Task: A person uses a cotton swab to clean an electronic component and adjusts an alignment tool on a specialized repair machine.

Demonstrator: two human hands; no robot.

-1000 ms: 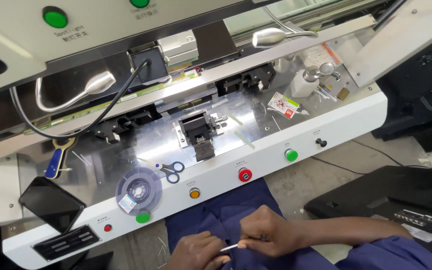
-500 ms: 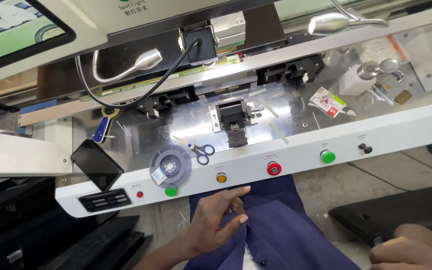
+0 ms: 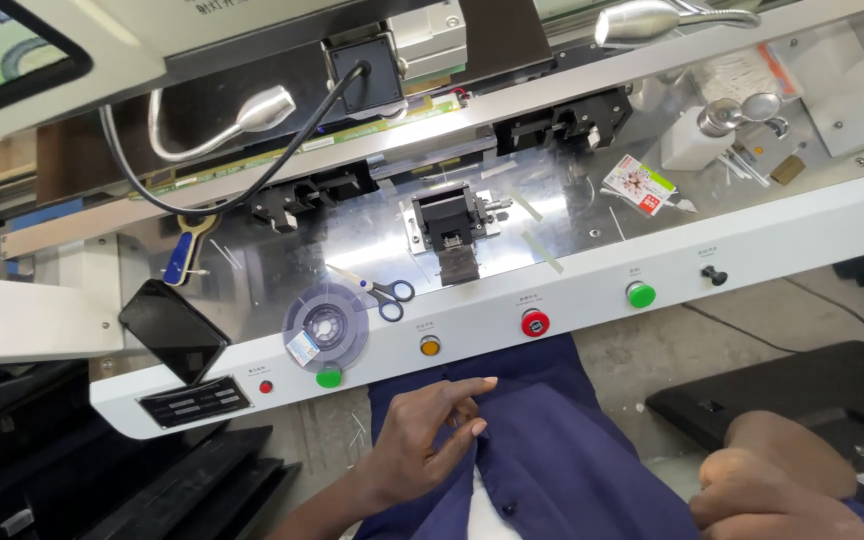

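L hand [image 3: 422,440]: rests on dark blue garment [image 3: 542,450] at lap, just below counter [image 3: 772,240] front edge; grip loose, fingers half spread, index out, holds nothing.
R hand [image 3: 767,485]: low right, near black case [image 3: 812,400]; fingers curled in, grip narrow, can't tell if sth inside.
Counter front: red btn [image 3: 535,322], yellow btn [image 3: 430,345], green btns.
On counter: tape reel [image 3: 325,326], small scissors [image 3: 382,293] just beside it, black phone [image 3: 173,329] at left, clamp fixture [image 3: 449,222] mid.

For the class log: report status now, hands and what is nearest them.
Left hand open, empty, on blue garment. Right hand loosely closed, by black tray. Nothing between hands and machine panel.
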